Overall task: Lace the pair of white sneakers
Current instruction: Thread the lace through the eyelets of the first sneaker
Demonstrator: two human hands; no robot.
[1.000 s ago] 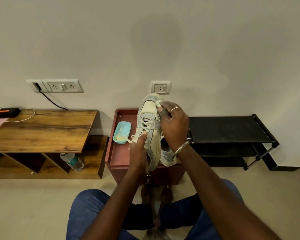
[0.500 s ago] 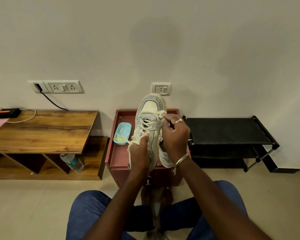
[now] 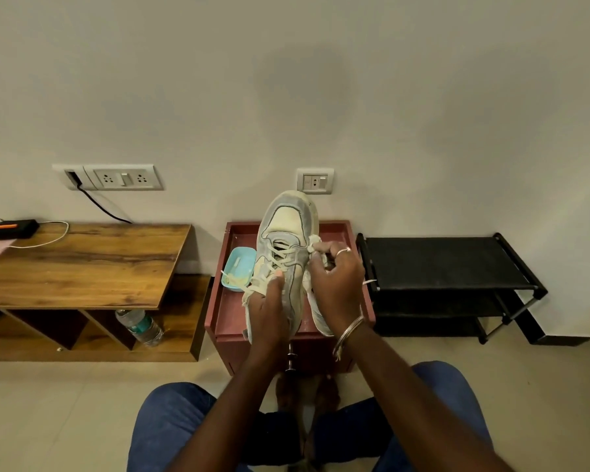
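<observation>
- The person is holding one sneaker (image 3: 288, 229) up over the red box (image 3: 232, 233), toe pointing away from the body; the second sneaker (image 3: 317, 316) is lying on the box, just behind the right wrist.
- The left hand (image 3: 266, 303) is gripping the near left side of the raised sneaker; its thumb is pressing a strand of the lace (image 3: 280, 262) against the upper.
- The right hand (image 3: 336, 277) is pinching the free lace end (image 3: 314, 240) between curled fingers, at the right edge of the eyelet rows.
- The lace is already crossing several rows, so the lacing seems to be partway along; the step in hand is probably drawing the right end taut; which eyelet it is leaving cannot be told.
- The next move is calling for aiming that tip at the next open eyelet while the left hand is steadying the sneaker; then pulling gently, so the crossings are lying flat and the two ends are coming out even.
</observation>
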